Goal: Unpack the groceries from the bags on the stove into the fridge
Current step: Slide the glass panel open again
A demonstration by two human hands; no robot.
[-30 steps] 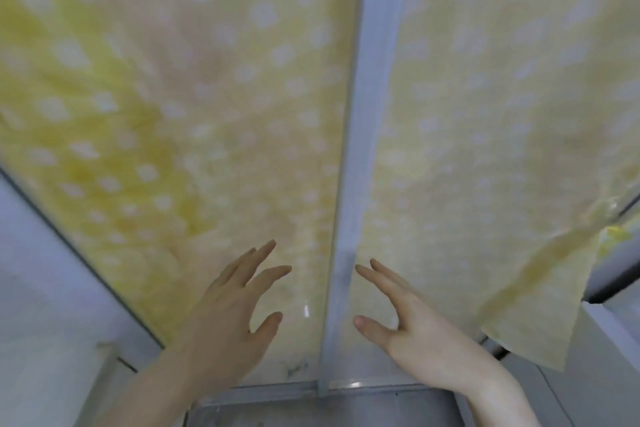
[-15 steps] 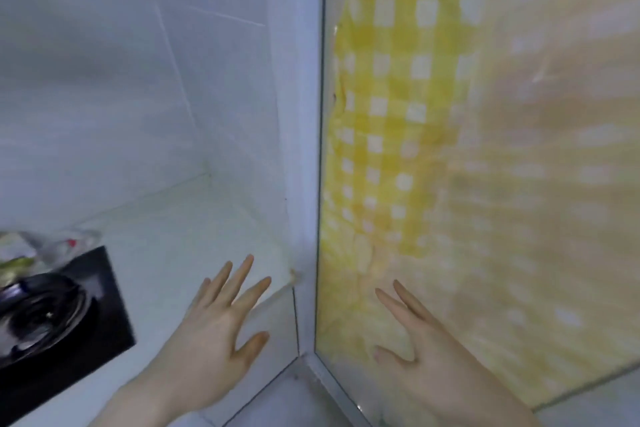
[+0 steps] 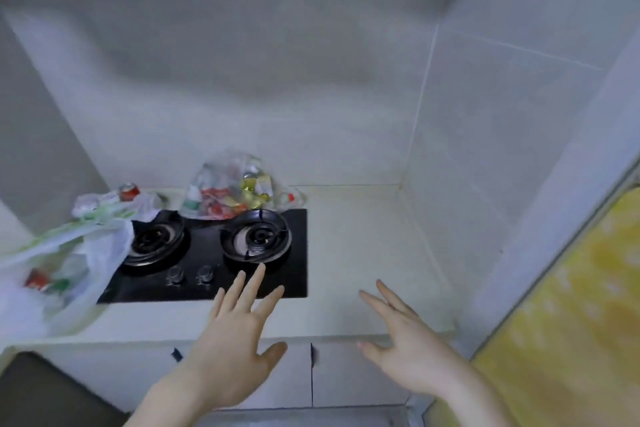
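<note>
A black glass stove point(image 3: 214, 253) with two round burners and two knobs lies on the pale counter point(image 3: 363, 253), its long side running left to right. Three plastic bags of groceries are there. A clear bag point(image 3: 235, 191) full of small packets sits at the far edge of the stove. A white bag point(image 3: 114, 201) lies at the far left. A bigger white bag point(image 3: 59, 270) covers the near left corner. The left hand point(image 3: 228, 354) and right hand point(image 3: 405, 354) hover near, fingers spread wide, holding nothing. A yellow checked cloth point(image 3: 568, 322) hangs at right.
</note>
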